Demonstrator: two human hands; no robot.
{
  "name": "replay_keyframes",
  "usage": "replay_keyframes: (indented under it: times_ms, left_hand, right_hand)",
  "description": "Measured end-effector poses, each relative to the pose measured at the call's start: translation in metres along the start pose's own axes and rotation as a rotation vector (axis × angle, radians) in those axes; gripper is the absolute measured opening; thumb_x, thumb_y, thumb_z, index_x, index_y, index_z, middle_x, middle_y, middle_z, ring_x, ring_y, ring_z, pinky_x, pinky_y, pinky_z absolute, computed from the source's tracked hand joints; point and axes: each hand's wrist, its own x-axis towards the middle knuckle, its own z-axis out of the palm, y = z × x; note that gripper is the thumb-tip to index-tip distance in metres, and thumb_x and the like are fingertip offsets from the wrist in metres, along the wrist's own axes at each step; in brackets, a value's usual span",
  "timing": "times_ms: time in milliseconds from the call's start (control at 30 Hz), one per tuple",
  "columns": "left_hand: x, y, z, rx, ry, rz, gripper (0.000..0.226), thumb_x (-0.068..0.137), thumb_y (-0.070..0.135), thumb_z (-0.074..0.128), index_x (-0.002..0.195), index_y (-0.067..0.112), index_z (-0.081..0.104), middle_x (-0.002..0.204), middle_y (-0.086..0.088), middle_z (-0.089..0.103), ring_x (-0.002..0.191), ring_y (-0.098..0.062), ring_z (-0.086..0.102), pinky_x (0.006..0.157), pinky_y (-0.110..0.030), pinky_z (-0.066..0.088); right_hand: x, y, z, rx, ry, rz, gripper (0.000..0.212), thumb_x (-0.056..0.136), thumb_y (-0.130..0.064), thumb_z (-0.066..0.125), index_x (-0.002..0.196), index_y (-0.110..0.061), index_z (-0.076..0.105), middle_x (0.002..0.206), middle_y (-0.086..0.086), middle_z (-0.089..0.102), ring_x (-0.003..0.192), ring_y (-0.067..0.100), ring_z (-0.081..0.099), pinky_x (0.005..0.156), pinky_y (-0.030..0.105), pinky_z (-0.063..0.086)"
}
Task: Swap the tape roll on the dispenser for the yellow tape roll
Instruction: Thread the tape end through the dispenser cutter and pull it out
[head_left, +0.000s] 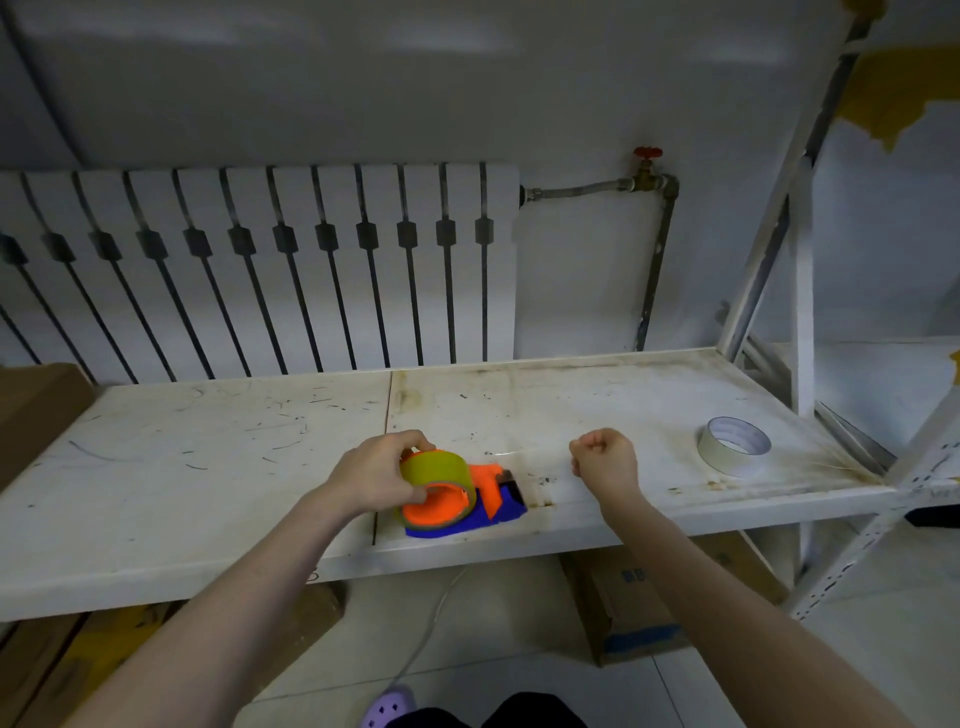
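- Gripping the translucent yellow tape roll (439, 475), the left hand (376, 478) has thumb and fingers pinched around its rim and near face, presumably to steady it on the hub.
- This roll sits around the orange drum of the orange-and-blue plastic tape dispenser (470, 501), which lies near the front edge of the scuffed white metal shelf (208, 467); whether it is fully seated cannot be told.
- Right hand (605, 457) hovers just right of the dispenser, its fingers curled into a loose fist with nothing visibly held, likely standing ready to brace the body or draw out the tape end.
- A pale white tape roll (732, 446) lies flat, well apart at the shelf's right end; in my judgement it is the removed roll, set clear of the work.
- Judged status: swap nearly complete. Remaining need: press the yellow roll home and thread the tape toward the cutter. Risk: dispenser sliding off the nearby edge.
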Motion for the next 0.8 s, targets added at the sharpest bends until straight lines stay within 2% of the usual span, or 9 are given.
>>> replay_keyframes:
  times_ms: [67, 167, 267, 333, 433, 500, 567, 667, 800]
  left_hand:
    - [0.003, -0.005, 0.003, -0.058, 0.014, -0.022, 0.054, 0.063, 0.033, 0.075, 0.113, 0.032, 0.057, 0.114, 0.0, 0.062, 0.1, -0.02, 0.057, 0.083, -0.037, 0.053]
    - [0.009, -0.006, 0.006, -0.041, 0.021, -0.023, 0.06, 0.068, 0.033, 0.077, 0.123, 0.025, 0.055, 0.121, -0.002, 0.061, 0.106, -0.021, 0.057, 0.087, -0.033, 0.05]
    - [0.009, 0.004, 0.008, 0.09, -0.03, -0.012, 0.082, 0.068, 0.03, 0.072, 0.141, 0.023, 0.037, 0.138, -0.006, 0.046, 0.124, -0.025, 0.048, 0.098, -0.038, 0.046]
    - [0.004, 0.019, 0.011, 0.14, 0.012, 0.049, 0.087, 0.07, 0.027, 0.066, 0.147, 0.02, 0.028, 0.144, -0.005, 0.038, 0.132, -0.025, 0.041, 0.103, -0.036, 0.042]
    - [0.001, 0.041, 0.023, 0.145, 0.152, 0.227, 0.062, 0.076, 0.021, 0.057, 0.137, 0.017, 0.045, 0.138, -0.002, 0.05, 0.128, -0.021, 0.045, 0.103, -0.032, 0.042]
    - [0.005, 0.049, 0.032, 0.188, 0.144, 0.303, 0.043, 0.081, 0.019, 0.052, 0.124, 0.019, 0.059, 0.126, 0.001, 0.06, 0.118, -0.019, 0.053, 0.097, -0.032, 0.046]
    - [0.011, 0.052, 0.041, 0.266, 0.104, 0.348, 0.033, 0.085, 0.021, 0.048, 0.112, 0.019, 0.065, 0.115, 0.001, 0.065, 0.107, -0.02, 0.058, 0.091, -0.033, 0.048]
    - [0.016, 0.047, 0.051, 0.372, 0.091, 0.395, 0.029, 0.086, 0.024, 0.045, 0.104, 0.021, 0.067, 0.109, 0.003, 0.07, 0.101, -0.02, 0.061, 0.093, -0.033, 0.045]
    - [0.012, 0.042, 0.055, 0.382, 0.084, 0.404, 0.037, 0.084, 0.027, 0.049, 0.116, 0.027, 0.066, 0.129, 0.012, 0.063, 0.119, -0.013, 0.056, 0.111, -0.037, 0.026]
  right_hand:
    - [-0.001, 0.002, 0.003, 0.004, -0.014, -0.011, 0.005, 0.088, -0.006, 0.054, 0.083, -0.007, 0.055, 0.078, 0.01, 0.059, 0.066, 0.016, 0.055, 0.055, 0.022, 0.042]
    - [0.001, 0.0, 0.003, 0.019, -0.016, -0.043, 0.004, 0.088, -0.006, 0.054, 0.085, -0.006, 0.055, 0.075, 0.007, 0.058, 0.065, 0.014, 0.054, 0.057, 0.021, 0.045]
    - [0.003, 0.001, 0.002, 0.025, -0.018, -0.047, 0.004, 0.088, -0.007, 0.055, 0.084, -0.007, 0.055, 0.075, 0.006, 0.058, 0.067, 0.016, 0.055, 0.063, 0.025, 0.051]
    - [0.005, 0.003, 0.002, 0.022, -0.023, -0.045, 0.004, 0.087, -0.008, 0.055, 0.083, -0.008, 0.055, 0.076, 0.007, 0.058, 0.07, 0.017, 0.056, 0.069, 0.029, 0.053]
    - [0.005, 0.008, 0.002, 0.018, -0.03, -0.032, 0.005, 0.086, -0.011, 0.058, 0.084, -0.007, 0.055, 0.076, 0.007, 0.059, 0.072, 0.019, 0.058, 0.075, 0.035, 0.055]
    - [0.005, 0.011, 0.0, 0.035, -0.036, -0.016, 0.01, 0.085, -0.014, 0.061, 0.082, -0.007, 0.054, 0.075, 0.007, 0.059, 0.072, 0.02, 0.059, 0.076, 0.036, 0.056]
    - [0.005, 0.014, -0.002, 0.034, -0.036, -0.005, 0.014, 0.082, -0.016, 0.066, 0.083, -0.007, 0.055, 0.075, 0.007, 0.061, 0.069, 0.02, 0.06, 0.076, 0.037, 0.056]
    - [0.005, 0.021, -0.004, -0.013, -0.041, 0.021, 0.016, 0.081, -0.014, 0.068, 0.087, -0.002, 0.059, 0.072, 0.008, 0.063, 0.064, 0.019, 0.061, 0.077, 0.04, 0.057]
    - [0.005, 0.029, -0.002, -0.051, -0.076, 0.064, 0.009, 0.079, -0.006, 0.068, 0.077, -0.004, 0.059, 0.068, 0.009, 0.063, 0.062, 0.019, 0.06, 0.077, 0.039, 0.058]
